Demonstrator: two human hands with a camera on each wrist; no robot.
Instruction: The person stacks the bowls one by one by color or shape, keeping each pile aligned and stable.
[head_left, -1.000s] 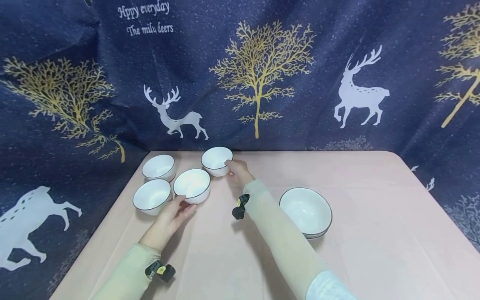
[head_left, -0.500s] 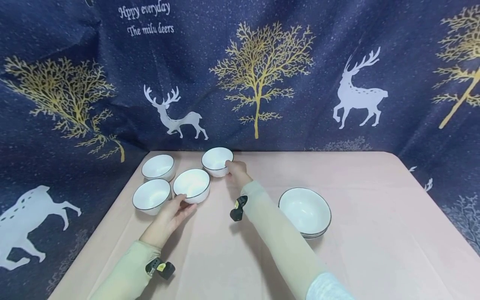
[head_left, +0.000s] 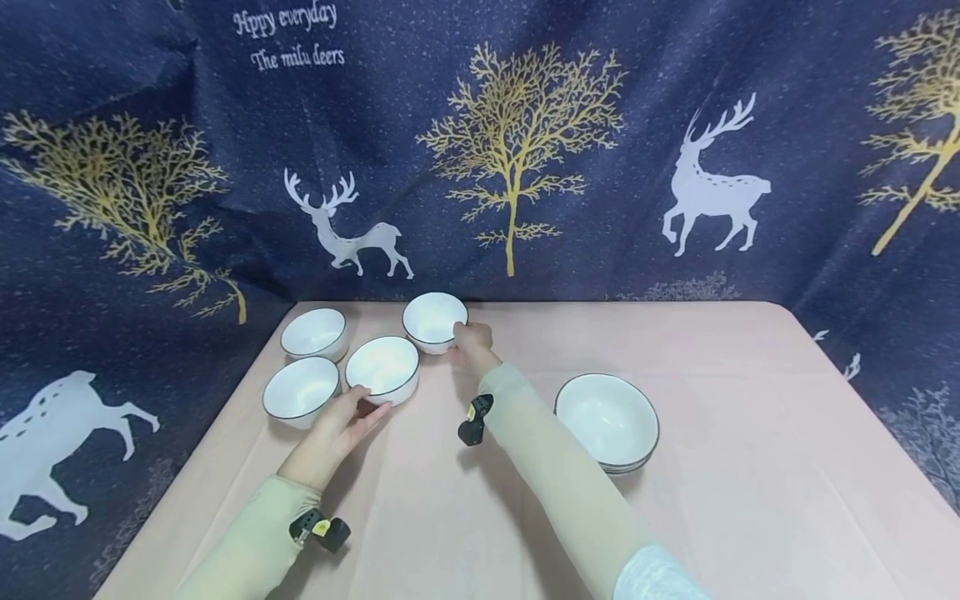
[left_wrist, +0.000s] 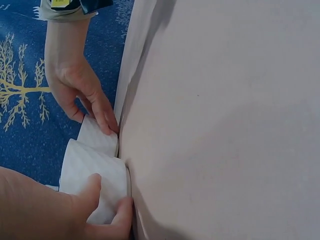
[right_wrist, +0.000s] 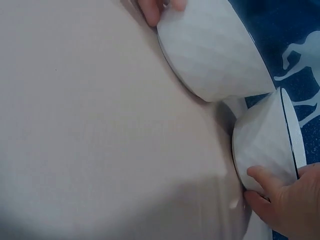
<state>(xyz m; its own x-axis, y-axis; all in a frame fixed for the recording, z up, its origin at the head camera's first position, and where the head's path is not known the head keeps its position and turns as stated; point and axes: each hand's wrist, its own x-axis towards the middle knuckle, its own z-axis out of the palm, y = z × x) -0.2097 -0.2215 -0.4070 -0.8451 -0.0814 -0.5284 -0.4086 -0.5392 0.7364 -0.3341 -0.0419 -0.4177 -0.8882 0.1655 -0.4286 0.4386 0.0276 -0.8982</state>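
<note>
My left hand (head_left: 330, 437) holds the near side of a white bowl (head_left: 382, 365) with a dark rim, thumb at the rim and fingers against the outer wall. Farther back, my right hand (head_left: 475, 343) pinches the right side of a matching bowl (head_left: 433, 317). Both bowls stand upright on the table, close together at a slight diagonal. In the left wrist view, the faceted outer wall of the left-hand bowl (left_wrist: 95, 170) shows beside the fingers. The right wrist view shows the right-hand bowl (right_wrist: 265, 142) with fingertips on its outside; part of that hand lies out of frame.
Two more white bowls stand to the left, one at the back (head_left: 315, 333) and one nearer (head_left: 302, 390). A stack of larger bowls (head_left: 607, 421) sits right of the right forearm. Behind the pink-covered table (head_left: 750, 517) hangs a dark blue cloth (head_left: 585, 208) with deer and trees.
Both hands keep their holds on the same two bowls, which stay practically in place. The whole head view shifts very slightly to the left.
</note>
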